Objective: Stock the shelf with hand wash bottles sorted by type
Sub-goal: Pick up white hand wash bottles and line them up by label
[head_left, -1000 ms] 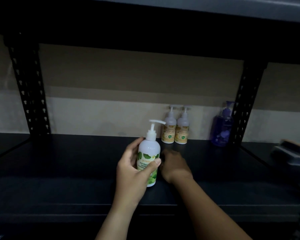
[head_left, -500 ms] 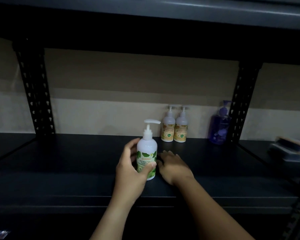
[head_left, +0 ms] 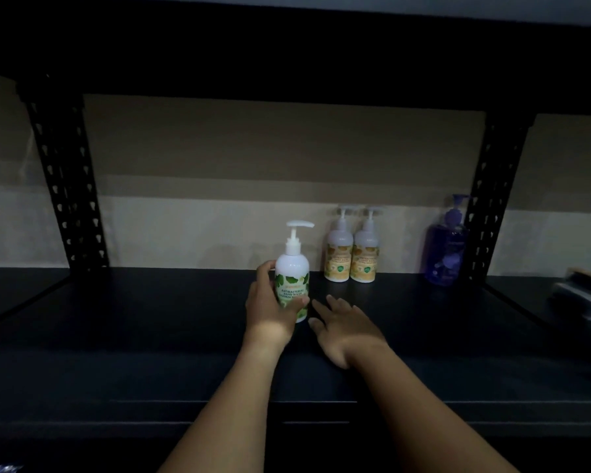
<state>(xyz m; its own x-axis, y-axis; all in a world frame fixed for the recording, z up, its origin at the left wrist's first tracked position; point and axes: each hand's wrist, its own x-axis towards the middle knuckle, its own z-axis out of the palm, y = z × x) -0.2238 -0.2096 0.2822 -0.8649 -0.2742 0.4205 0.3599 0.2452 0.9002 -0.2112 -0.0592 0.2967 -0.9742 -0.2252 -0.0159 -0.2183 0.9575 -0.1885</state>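
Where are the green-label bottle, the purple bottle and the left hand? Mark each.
green-label bottle [head_left: 292, 264], head view, white upper body.
purple bottle [head_left: 445, 249], head view, body.
left hand [head_left: 270, 307], head view, back of hand.

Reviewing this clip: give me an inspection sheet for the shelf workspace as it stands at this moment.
Surface: dark shelf board, dimly lit.
Job's things: green-label bottle upright, in front of the others; two orange-label bottles side by side at the back wall; purple bottle at the back, by the right upright.
Clutter: flat stacked items at the far right, too dark to identify.
Grippers: left hand grips the green-label bottle; right hand open, fingers spread beside it.
Cables: nothing seen.
Surroundings: perforated left upright, beige back wall, shelf above.
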